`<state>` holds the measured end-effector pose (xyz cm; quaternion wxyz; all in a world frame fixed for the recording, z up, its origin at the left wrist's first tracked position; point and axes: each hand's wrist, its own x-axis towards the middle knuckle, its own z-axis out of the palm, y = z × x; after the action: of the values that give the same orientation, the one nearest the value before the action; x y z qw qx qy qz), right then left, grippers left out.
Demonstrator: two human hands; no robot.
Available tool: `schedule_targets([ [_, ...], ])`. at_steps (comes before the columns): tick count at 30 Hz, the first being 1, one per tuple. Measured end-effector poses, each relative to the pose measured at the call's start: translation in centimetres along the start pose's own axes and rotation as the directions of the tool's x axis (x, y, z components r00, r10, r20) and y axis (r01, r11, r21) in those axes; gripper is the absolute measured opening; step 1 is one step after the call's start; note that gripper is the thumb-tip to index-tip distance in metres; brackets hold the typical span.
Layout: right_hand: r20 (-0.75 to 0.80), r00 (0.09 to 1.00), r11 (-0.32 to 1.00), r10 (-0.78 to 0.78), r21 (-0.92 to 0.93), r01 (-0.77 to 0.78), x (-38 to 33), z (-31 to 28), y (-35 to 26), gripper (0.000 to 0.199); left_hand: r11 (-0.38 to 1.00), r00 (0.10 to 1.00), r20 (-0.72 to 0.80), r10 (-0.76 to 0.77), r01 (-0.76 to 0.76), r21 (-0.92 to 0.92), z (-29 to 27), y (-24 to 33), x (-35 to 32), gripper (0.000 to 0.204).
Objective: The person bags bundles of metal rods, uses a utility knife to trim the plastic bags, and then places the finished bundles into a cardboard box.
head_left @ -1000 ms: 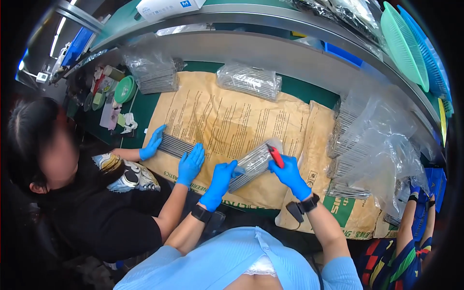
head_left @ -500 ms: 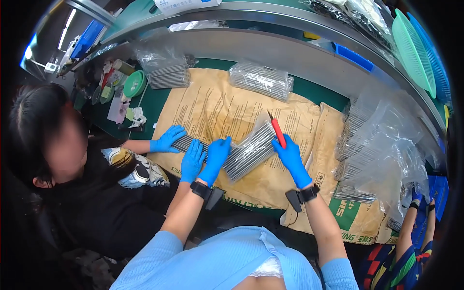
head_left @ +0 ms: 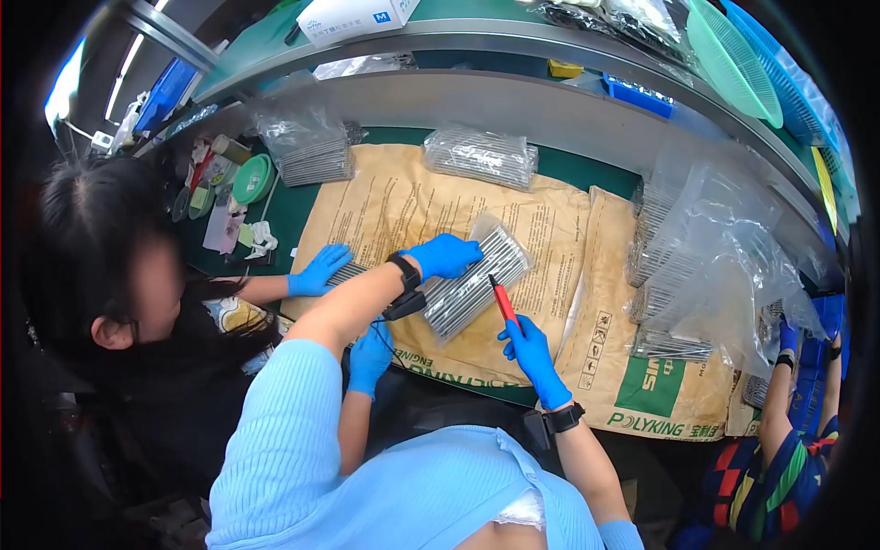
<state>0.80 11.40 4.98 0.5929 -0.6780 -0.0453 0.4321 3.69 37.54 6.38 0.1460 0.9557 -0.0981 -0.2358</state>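
Note:
A clear plastic bag of thin metal rods [head_left: 472, 298] lies slantwise on brown paper sacking. My left hand [head_left: 445, 256], in a blue glove, is at the bag's upper left side, fingers closed and pressed together on the plastic near the rods' far end. In my right hand [head_left: 532, 353], also blue-gloved, is a red pen-shaped tool [head_left: 503, 302]. Its dark tip points up and left over the bag's right side; whether it touches the plastic I cannot tell. Partly behind my left forearm, more loose metal rods [head_left: 345, 273] lie beside a co-worker's gloved hand [head_left: 321, 270].
The co-worker's other hand [head_left: 370, 357] is below my left forearm. Bagged rods [head_left: 481, 156] lie at the back, with further bundles [head_left: 674, 344] under plastic at right. Brown sacking [head_left: 385, 197] covers the green table. A metal shelf edge [head_left: 513, 37] crosses above; another person's arm [head_left: 779, 394] is at far right.
My left hand has moved up and right along the bag to its far end. My right hand has drawn down and left with the red tool, whose tip now points at the bag.

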Motion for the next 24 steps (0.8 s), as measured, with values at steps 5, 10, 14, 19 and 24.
schedule_targets([
  [5, -0.020, 1.000, 1.000, -0.004, 0.028, 0.004, -1.3, -0.1, 1.0, 0.033, 0.978, 0.994, 0.041, 0.105, -0.110, 0.177, 1.8, -1.9, 1.9, 0.023],
  [10, -0.024, 0.999, 0.996, 0.037, 0.081, -0.035, -2.4, -0.1, 2.9, 0.032, 0.989, 0.998, 0.062, 0.015, -0.024, 0.143, 2.6, -2.5, 2.7, 0.023],
  [14, -0.037, 0.998, 0.985, 0.050, 0.168, -0.043, -2.8, -0.3, 4.5, 0.033, 0.963, 0.966, 0.254, 0.042, -0.107, 0.248, 1.6, -0.1, 4.1, 0.019],
  [19, -0.037, 0.998, 0.976, 0.052, 0.215, -0.043, -4.3, -0.3, 6.0, 0.033, 0.890, 0.922, 0.351, 0.161, -0.290, 0.352, 2.3, 2.1, 3.4, 0.023],
  [24, 0.004, 0.995, 0.966, 0.101, 0.237, -0.099, -4.6, 0.0, 6.8, 0.034, 0.948, 0.944, 0.319, 0.082, -0.172, 0.267, 1.4, 6.0, 3.4, 0.024],
])
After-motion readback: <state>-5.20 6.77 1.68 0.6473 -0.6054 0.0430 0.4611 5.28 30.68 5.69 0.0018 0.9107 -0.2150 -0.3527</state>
